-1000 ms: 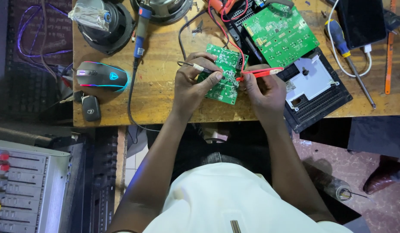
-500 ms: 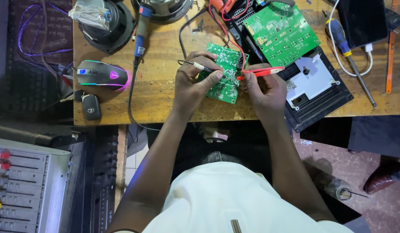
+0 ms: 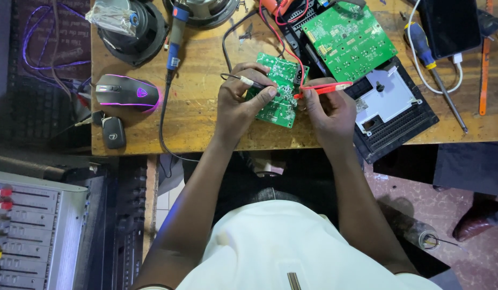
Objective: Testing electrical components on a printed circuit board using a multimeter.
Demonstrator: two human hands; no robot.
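A small green circuit board [image 3: 281, 70] lies on the wooden workbench [image 3: 200, 115], between my two hands. My left hand [image 3: 239, 104] pinches a black test probe [image 3: 243, 80], its tip resting on the board. My right hand [image 3: 328, 110] grips a red test probe [image 3: 328, 87] whose point touches the board's right side. A red lead [image 3: 284, 42] and a black lead [image 3: 225, 47] run from the probes toward the back of the bench.
A larger green circuit board [image 3: 350, 38] sits on a black open device case [image 3: 391, 110]. A lit computer mouse [image 3: 125, 92], car key fob [image 3: 114, 132], speaker [image 3: 132, 32], soldering iron [image 3: 175, 37], screwdriver [image 3: 429, 59] and phone [image 3: 454, 26] lie about. An audio mixer [image 3: 29, 231] stands lower left.
Both hands and probes stay on the small board. The mouse's light has shifted from blue to pink-purple.
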